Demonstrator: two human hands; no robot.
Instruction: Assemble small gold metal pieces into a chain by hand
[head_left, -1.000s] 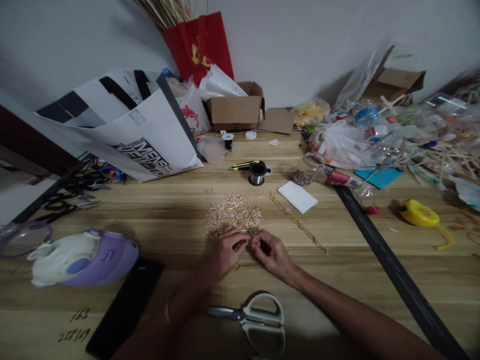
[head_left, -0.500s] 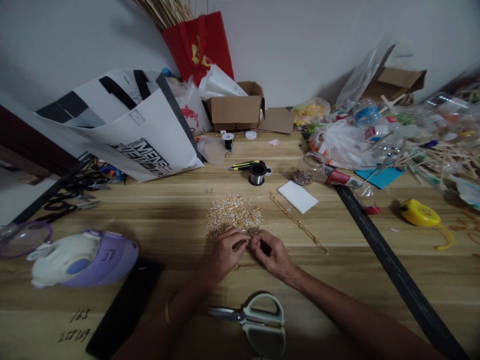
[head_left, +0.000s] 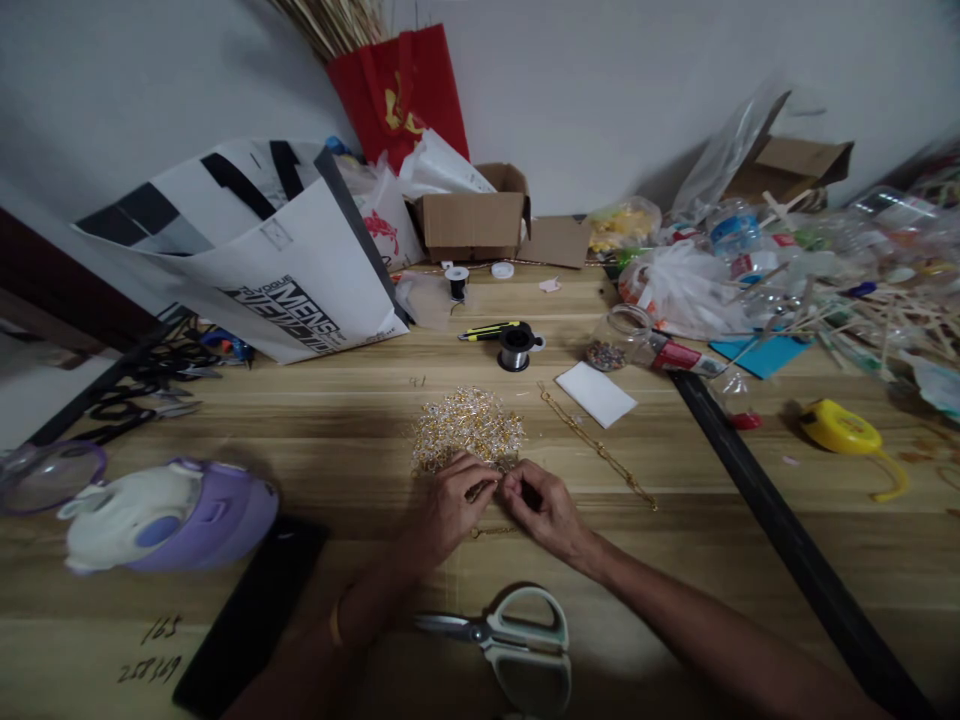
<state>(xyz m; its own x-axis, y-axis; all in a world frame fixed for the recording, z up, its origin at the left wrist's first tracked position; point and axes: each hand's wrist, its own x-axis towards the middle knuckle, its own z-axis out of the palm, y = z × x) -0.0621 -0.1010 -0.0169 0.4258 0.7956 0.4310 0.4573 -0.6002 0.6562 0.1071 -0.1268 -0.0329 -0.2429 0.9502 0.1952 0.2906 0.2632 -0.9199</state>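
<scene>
My left hand is closed in a pinch at the near edge of a pile of small gold and clear beads. Fingertip to fingertip with it, my right hand is pinched too. Whatever sits between the fingers is too small to make out. Just below the hands lies a short piece of gold chain, partly hidden by my right hand. A longer gold chain stretches across the table to the right of the pile. Scissors with pale green handles rest nearer to me.
Behind the pile are a wire spool, a yellow-black cutter and a white pad. A purple-white bottle and black phone-like slab lie left. A tape measure and plastic clutter occupy the right.
</scene>
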